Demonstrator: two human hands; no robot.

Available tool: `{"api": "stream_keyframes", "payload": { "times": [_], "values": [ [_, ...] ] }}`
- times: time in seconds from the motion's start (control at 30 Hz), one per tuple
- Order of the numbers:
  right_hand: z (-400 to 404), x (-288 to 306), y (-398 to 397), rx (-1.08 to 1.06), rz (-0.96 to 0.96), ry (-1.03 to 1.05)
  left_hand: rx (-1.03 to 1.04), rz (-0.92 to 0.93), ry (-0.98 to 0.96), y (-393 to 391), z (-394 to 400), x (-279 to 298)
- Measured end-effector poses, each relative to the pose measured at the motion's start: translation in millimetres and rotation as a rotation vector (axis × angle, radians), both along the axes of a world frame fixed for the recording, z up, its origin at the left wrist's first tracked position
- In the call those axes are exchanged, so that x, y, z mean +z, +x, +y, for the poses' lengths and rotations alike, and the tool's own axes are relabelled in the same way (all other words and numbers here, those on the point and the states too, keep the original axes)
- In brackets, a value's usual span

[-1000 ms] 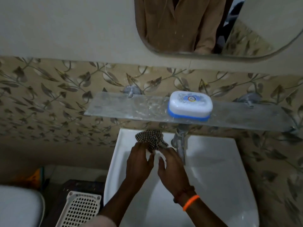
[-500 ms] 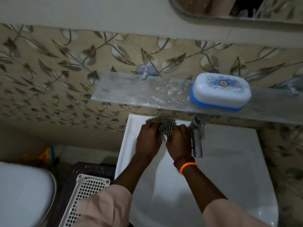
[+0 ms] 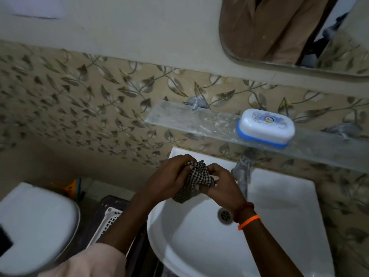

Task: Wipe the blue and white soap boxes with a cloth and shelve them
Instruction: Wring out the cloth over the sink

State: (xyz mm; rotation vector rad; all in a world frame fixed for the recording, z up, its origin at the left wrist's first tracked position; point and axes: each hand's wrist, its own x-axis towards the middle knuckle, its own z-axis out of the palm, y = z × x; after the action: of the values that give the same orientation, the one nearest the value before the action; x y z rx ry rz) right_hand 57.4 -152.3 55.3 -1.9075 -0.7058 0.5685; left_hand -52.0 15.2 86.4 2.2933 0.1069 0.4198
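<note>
Our left hand (image 3: 169, 174) and right hand (image 3: 221, 182) both clutch the bunched checked cloth (image 3: 192, 182) over the white sink (image 3: 279, 226). The blue and white soap box (image 3: 265, 126) lies lengthwise along the glass shelf (image 3: 189, 121), against leaf-patterned tiles (image 3: 79, 100).

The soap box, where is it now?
The soap box sits on the glass shelf, toward its right part, above the tap and the sink, below the mirror.

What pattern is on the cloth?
The cloth has small black-and-white checks, seen in the head view.
</note>
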Motion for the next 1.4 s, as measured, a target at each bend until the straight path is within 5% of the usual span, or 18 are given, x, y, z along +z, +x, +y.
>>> {"api": "stream_keyframes", "payload": {
  "times": [0.27,0.6,0.77,0.93,1.23,1.4],
  "values": [
    [26.4,83.5,-39.9,0.432,-0.222,0.058,0.085,-0.029,0.073,-81.3,-0.3,28.0],
    [98.9,134.4,-134.4,0.872,-0.485,-0.033,0.517,-0.278,-0.599,-216.2,-9.4,32.5],
    [140.8,130.5,-195.8,1.053,-0.49,0.017,0.642,-0.219,-0.601,-293.4,0.2,0.7],
    [183.9,95.4,-228.8,1.08,-0.373,0.011,0.692,0.057,-0.62,-359.1,22.9,-65.3],
    [249.5,-64.9,-208.3,0.926,-0.19,-0.259,0.986,-0.131,-1.26,-390.7,44.2,-190.0],
    [271.2,-156.7,-180.3,0.903,-0.133,-0.455,1.147,-0.121,-1.358,-376.2,45.1,-253.3]
  ]
}}
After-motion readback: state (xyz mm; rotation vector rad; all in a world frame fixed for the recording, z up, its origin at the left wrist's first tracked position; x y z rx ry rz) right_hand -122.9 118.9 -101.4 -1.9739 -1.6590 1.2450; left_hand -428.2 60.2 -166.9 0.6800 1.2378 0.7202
